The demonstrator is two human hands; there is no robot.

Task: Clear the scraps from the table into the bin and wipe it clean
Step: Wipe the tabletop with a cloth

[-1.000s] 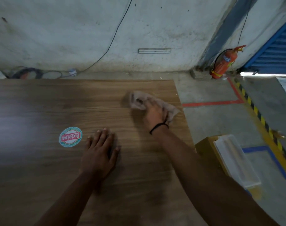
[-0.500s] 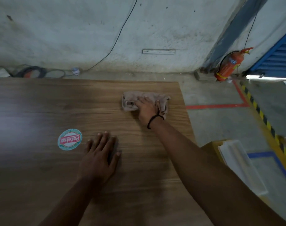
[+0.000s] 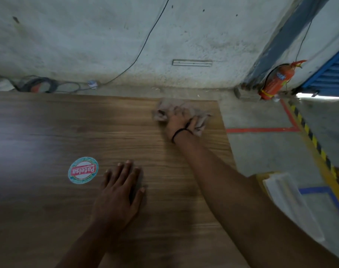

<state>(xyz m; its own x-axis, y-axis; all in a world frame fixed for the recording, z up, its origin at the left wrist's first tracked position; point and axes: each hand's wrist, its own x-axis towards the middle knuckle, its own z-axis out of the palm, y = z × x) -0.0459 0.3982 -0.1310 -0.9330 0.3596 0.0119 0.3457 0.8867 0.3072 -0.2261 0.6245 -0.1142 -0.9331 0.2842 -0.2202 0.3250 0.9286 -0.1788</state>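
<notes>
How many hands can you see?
2. The left hand lies flat on the table beside the round sticker; the right hand presses a cloth near the far right corner.

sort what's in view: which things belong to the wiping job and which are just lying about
Job: cloth, right hand on it, left hand flat on table, yellow box (maybe the bin).
Lying about: sticker, extinguisher, cables.
</notes>
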